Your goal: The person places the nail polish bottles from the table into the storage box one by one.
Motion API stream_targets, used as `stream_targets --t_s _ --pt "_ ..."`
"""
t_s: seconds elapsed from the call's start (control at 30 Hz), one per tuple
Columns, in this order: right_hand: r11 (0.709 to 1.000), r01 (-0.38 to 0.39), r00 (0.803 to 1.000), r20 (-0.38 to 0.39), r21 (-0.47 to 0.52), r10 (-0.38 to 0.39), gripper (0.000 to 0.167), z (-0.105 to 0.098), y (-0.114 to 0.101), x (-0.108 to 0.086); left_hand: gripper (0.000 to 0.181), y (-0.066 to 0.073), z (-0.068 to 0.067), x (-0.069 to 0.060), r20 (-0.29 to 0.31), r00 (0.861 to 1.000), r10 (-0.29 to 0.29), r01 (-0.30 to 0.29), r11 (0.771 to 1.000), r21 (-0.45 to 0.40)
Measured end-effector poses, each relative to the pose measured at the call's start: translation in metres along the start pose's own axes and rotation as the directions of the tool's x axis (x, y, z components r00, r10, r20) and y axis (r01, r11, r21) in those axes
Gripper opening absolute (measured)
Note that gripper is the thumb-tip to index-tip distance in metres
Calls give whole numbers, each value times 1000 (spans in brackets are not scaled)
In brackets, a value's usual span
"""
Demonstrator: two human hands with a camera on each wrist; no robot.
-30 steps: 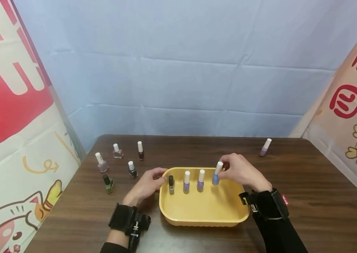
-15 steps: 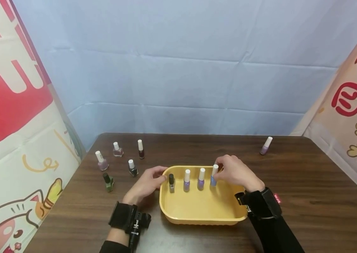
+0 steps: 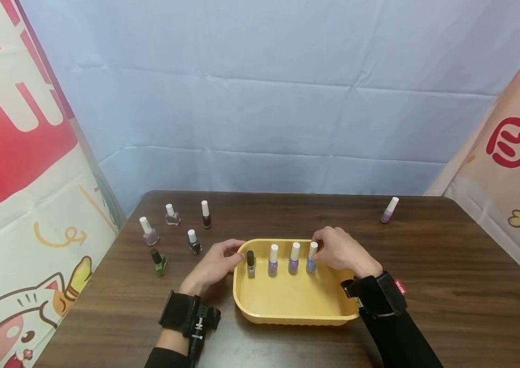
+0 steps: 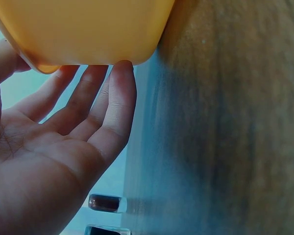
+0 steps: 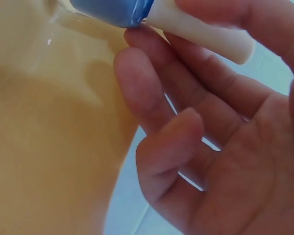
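Observation:
My right hand pinches a nail polish bottle with blue polish by its white cap. That bottle stands near the back wall inside a yellow tray. In the right wrist view, thumb and fingers lie on either side of the white cap; the blue glass is partly cut off. To its left, in a row, stand two purple nail polish bottles and a black-capped one. My left hand holds the tray's back left corner, fingertips against its outer wall.
Left of the tray, several nail polish bottles stand on the dark wooden table, among them a green one and a dark one. A lilac bottle stands at the back right. Cloth backdrops hang around the table.
My right hand has moved left and set the blue bottle, tilted before, upright beside the purple ones. My left hand stays at the tray's corner.

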State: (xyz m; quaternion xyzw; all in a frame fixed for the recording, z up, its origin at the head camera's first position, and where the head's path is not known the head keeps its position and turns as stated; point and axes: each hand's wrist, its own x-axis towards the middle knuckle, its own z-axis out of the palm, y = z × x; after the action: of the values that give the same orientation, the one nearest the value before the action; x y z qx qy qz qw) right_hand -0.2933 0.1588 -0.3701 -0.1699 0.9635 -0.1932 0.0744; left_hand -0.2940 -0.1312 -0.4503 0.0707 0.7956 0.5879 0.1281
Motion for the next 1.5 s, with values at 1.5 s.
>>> stream_targets --t_s 1.5 --pt "999 -42 998 52 31 40 11 -2 3 0 35 -1 1 0 -16 1000 -5 5 1000 17"
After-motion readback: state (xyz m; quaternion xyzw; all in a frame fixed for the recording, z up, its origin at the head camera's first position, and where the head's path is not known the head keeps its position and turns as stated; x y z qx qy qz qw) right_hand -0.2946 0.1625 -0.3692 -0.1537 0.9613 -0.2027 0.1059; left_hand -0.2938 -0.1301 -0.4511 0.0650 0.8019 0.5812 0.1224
